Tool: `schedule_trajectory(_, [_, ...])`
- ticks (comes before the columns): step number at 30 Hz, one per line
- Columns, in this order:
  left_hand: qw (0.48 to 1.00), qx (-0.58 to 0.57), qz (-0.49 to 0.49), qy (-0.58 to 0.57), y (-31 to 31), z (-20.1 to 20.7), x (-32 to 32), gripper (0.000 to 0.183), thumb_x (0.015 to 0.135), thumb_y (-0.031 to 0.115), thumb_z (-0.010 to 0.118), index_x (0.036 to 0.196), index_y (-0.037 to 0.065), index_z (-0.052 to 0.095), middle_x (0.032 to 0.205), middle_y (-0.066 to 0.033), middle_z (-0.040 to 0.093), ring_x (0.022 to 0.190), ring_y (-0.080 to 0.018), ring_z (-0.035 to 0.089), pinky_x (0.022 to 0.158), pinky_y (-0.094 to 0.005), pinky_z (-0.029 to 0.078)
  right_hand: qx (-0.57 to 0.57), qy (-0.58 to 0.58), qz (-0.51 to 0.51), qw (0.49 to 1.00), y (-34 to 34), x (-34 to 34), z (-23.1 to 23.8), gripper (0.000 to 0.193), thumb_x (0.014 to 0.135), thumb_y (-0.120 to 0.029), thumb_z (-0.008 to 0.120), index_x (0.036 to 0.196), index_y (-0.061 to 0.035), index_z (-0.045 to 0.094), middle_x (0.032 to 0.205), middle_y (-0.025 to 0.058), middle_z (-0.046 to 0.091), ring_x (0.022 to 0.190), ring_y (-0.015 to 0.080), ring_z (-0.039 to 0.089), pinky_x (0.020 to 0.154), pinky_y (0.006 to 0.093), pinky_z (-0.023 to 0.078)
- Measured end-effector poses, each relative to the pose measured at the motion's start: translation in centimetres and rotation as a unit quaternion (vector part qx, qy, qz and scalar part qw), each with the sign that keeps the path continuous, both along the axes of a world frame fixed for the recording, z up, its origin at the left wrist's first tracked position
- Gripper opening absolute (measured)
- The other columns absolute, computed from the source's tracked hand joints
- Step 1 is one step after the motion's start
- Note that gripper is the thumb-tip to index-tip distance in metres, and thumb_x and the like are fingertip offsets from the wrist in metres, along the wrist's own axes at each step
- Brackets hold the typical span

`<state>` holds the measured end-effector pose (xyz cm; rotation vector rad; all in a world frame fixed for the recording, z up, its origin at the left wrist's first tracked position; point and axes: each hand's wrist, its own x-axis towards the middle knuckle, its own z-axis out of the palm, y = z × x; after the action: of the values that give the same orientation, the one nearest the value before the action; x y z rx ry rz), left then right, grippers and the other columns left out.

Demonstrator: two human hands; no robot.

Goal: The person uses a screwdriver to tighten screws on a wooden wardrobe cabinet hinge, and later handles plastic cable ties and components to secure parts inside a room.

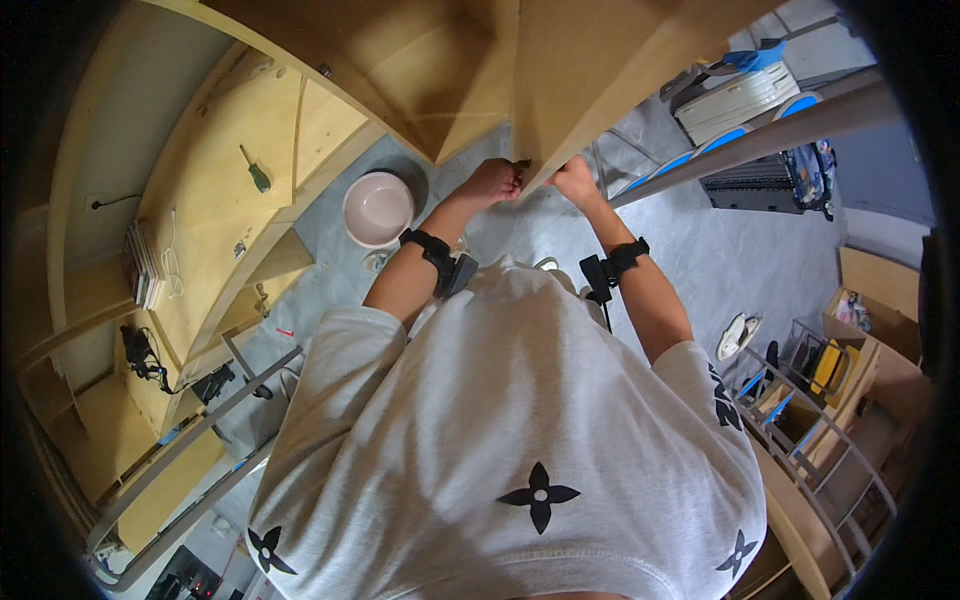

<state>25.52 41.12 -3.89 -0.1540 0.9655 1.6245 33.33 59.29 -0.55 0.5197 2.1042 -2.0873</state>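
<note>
Grey shirt (pixel 520 440) below, both hands work at the lower edge of the pale plywood panel (pixel 600 70): left hand (pixel 492 183) pinches a small dark fitting against it, right hand (pixel 575 182) closed alongside, likely fastening it; steady alignment comes next

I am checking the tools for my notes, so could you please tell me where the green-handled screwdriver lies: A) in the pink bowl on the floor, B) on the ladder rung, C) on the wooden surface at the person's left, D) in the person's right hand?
C: the green-handled screwdriver lies loose on the wooden surface, apart from the pink bowl and from both hands at the panel edge.
</note>
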Motion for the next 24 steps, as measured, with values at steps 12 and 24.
schedule_trajectory(12, [0.98, -0.019, -0.05, 0.194, 0.9, -2.3, 0.1, 0.008, 0.079, 0.007, 0.051, 0.081, 0.0, 0.055, 0.07, -0.0039, 0.056, 0.06, -0.0132, 0.054, 0.049, -0.0279, 0.042, 0.005, 0.057, -0.016, 0.998, 0.3, 0.5, -4.3, 0.018, 0.071, 0.004, 0.057, 0.09, 0.0037, 0.058, 0.074, 0.006, 0.06, 0.066, 0.0135, 0.058, 0.06, 0.0275, 0.049])
schedule_trajectory(24, [0.992, -0.088, 0.029, 0.091, 1.4, 0.7, 0.3, 0.014, 0.085, 0.028, 0.056, 0.09, 0.016, 0.052, 0.077, 0.0039, 0.053, 0.065, -0.0072, 0.049, 0.053, -0.0217, 0.039, 0.254, 0.09, 0.043, 0.962, -0.1, 0.2, -0.6, 0.018, 0.072, -0.001, 0.059, 0.089, 0.0029, 0.059, 0.065, 0.0069, 0.059, 0.061, 0.014, 0.058, 0.058, 0.0291, 0.046])
